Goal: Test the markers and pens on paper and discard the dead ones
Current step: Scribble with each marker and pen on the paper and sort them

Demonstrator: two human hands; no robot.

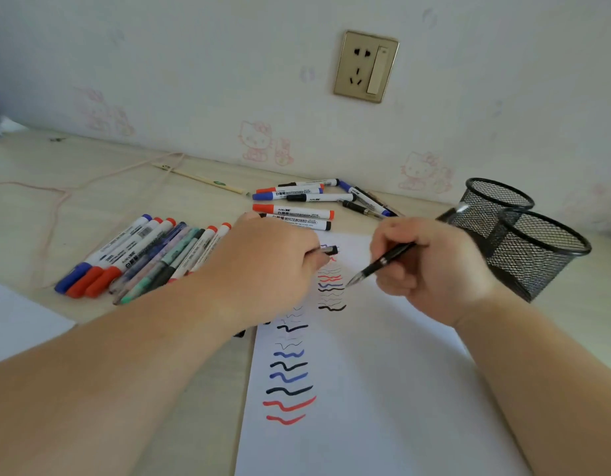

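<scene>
Pinching a slim black pen (383, 263), the right hand (431, 266) touches smooth paper (365, 372); left hand (266, 269) clamps its cap (329, 250).

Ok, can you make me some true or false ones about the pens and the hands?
1. The right hand holds a black pen. True.
2. The paper is blank. False: it carries red, blue and black squiggles.
3. Two mesh pen cups stand at the right. True.
4. The left hand lies flat and empty. False: it pinches a small pen cap.
5. Every marker stands in the cups. False: the markers lie on the desk.
</scene>
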